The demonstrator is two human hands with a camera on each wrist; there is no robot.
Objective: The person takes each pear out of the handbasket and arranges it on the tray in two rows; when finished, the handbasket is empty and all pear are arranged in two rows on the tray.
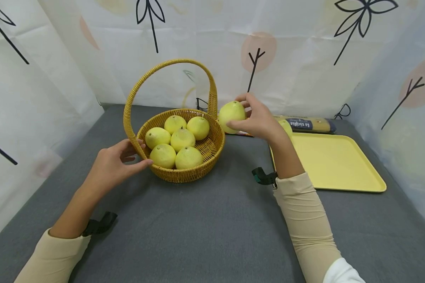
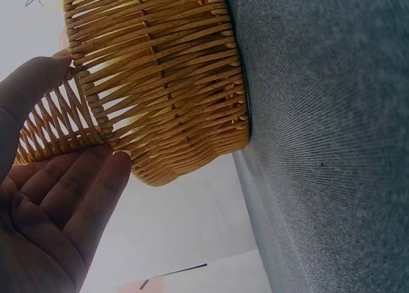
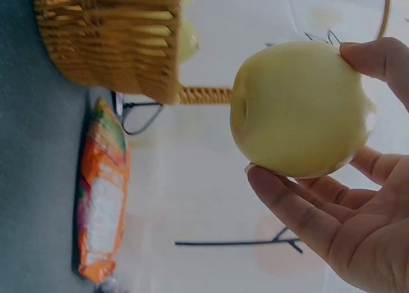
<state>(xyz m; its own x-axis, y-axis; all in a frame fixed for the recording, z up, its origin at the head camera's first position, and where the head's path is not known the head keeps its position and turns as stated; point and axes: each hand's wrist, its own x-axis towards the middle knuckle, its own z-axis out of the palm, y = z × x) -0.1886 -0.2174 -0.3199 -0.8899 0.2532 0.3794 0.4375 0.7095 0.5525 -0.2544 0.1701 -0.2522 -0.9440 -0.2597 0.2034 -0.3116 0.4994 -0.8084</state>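
My right hand point(image 1: 256, 118) holds a yellow-green apple point(image 1: 231, 116) up beside the right side of a wicker basket point(image 1: 180, 177), about level with its rim. In the right wrist view, the thumb is on one side of this apple point(image 3: 300, 110) and the fingers are on the other. My left hand point(image 1: 109, 167) grips the basket's left edge at the foot of its tall arched handle point(image 1: 128, 106). Thumb and fingers lie on either side of the weave in the left wrist view. Several similar apples point(image 1: 182, 139) sit inside the basket, which stands on the grey cloth.
A yellow tray point(image 1: 340, 161) lies at the right, partly behind my right forearm. Another apple point(image 1: 286, 127) shows just past that wrist. Behind the tray lies a long pack with a blue label point(image 1: 301, 124). An orange packet point(image 3: 102, 203) lies near the basket by the patterned curtain point(image 1: 301, 51).
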